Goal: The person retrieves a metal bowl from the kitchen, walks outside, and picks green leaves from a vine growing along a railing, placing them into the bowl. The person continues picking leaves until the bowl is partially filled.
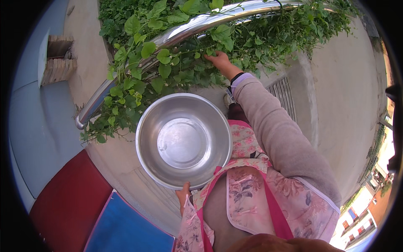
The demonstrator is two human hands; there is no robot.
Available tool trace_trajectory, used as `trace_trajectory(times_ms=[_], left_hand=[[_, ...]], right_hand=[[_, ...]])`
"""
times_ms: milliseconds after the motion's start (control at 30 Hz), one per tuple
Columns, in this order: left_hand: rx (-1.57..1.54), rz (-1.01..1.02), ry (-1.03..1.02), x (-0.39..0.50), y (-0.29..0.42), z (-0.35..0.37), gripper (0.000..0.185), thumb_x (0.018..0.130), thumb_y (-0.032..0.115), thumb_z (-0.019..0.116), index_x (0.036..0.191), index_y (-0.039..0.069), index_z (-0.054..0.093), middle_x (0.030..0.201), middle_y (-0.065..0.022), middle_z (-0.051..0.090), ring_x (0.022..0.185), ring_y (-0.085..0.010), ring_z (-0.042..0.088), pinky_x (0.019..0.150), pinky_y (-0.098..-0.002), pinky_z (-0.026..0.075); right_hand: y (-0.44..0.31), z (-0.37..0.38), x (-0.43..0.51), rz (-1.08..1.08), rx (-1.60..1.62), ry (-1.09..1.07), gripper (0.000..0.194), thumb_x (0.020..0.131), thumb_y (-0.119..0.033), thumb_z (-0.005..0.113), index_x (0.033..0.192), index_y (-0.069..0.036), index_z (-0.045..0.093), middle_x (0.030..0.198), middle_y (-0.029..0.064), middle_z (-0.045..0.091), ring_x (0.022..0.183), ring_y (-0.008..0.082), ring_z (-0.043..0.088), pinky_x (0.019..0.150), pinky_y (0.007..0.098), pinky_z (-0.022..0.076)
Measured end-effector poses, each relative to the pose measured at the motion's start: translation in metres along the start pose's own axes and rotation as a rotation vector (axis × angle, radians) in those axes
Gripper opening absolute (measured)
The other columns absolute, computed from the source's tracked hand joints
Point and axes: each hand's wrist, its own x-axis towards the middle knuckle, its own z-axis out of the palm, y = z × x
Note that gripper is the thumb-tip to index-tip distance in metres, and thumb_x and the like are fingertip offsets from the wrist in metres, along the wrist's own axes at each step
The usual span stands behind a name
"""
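A wide stainless-steel basin [184, 141] with nothing in it tilts up in front of my body. My left hand [183, 197] grips its rim at the bottom, thumb over the edge and the fingers hidden behind. Ahead of the basin, my right arm reaches out to leafy green climbing vines [165, 71] with heart-shaped leaves and small pale flowers. My right hand [223, 64] is among them just below a metal rail, its fingertips touching a small leaf [211, 51]. Whether the fingers are closed on that leaf or its stem is not clear.
A thick, shiny metal rail [189, 26] curves through the vines. Concrete ground [340, 94] lies to the right, with a slatted grate [283, 94] beside my arm. On the left are stacked bricks [59, 71], a red panel [72, 189] and a blue panel [129, 226].
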Motion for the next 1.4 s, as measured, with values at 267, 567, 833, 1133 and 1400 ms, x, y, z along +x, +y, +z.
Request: trace_trajectory(times_ms=[267, 567, 833, 1133, 1400], left_hand=[[0.094, -0.056, 0.036, -0.047, 0.004, 0.053, 0.055, 0.069, 0.005, 0.062, 0.118, -0.006, 0.042, 0.111, -0.0154, 0.053, 0.099, -0.0251, 0.052, 0.089, -0.0314, 0.038], [0.038, -0.102, 0.017, -0.035, -0.029, 0.059, 0.062, 0.067, 0.002, 0.061, 0.124, -0.002, 0.035, 0.113, -0.0164, 0.050, 0.099, -0.0281, 0.052, 0.088, -0.0363, 0.041], [-0.086, -0.192, 0.062, -0.043, -0.002, 0.081, 0.054, 0.069, 0.002, 0.061, 0.119, -0.003, 0.041, 0.106, -0.0146, 0.054, 0.094, -0.0261, 0.055, 0.080, -0.0345, 0.046], [-0.116, -0.373, 0.070, -0.061, -0.010, 0.115, 0.051, 0.074, 0.006, 0.058, 0.121, 0.006, 0.038, 0.106, -0.0099, 0.053, 0.084, -0.0210, 0.054, 0.053, -0.0310, 0.045], [-0.071, -0.319, 0.069, -0.073, 0.011, 0.135, 0.054, 0.075, 0.004, 0.057, 0.124, 0.002, 0.036, 0.112, -0.0138, 0.051, 0.095, -0.0246, 0.053, 0.077, -0.0351, 0.045]], right_hand=[[-0.018, -0.033, -0.019, -0.573, -0.725, -0.237, 0.025, 0.075, -0.020, 0.057, 0.096, -0.009, 0.063, 0.087, 0.0185, 0.061, 0.082, 0.0341, 0.058, 0.071, 0.0406, 0.0462], [-0.058, -0.103, -0.076, -0.785, -0.856, -0.722, 0.031, 0.078, -0.014, 0.056, 0.109, -0.011, 0.055, 0.083, 0.0173, 0.060, 0.080, 0.0334, 0.058, 0.068, 0.0420, 0.0463], [-0.112, -0.073, -0.015, -1.249, -0.783, 0.059, 0.025, 0.074, -0.014, 0.063, 0.091, -0.002, 0.050, 0.090, 0.0176, 0.055, 0.084, 0.0366, 0.054, 0.071, 0.0424, 0.0459], [-0.099, -0.068, 0.020, -0.797, -0.647, 0.188, 0.025, 0.066, -0.009, 0.063, 0.089, -0.002, 0.057, 0.093, 0.0186, 0.056, 0.086, 0.0367, 0.055, 0.073, 0.0419, 0.0461], [-0.070, -0.127, -0.032, -0.702, -0.890, -0.213, 0.021, 0.064, 0.005, 0.056, 0.084, -0.004, 0.060, 0.086, 0.0158, 0.057, 0.082, 0.0334, 0.056, 0.072, 0.0377, 0.0461]])
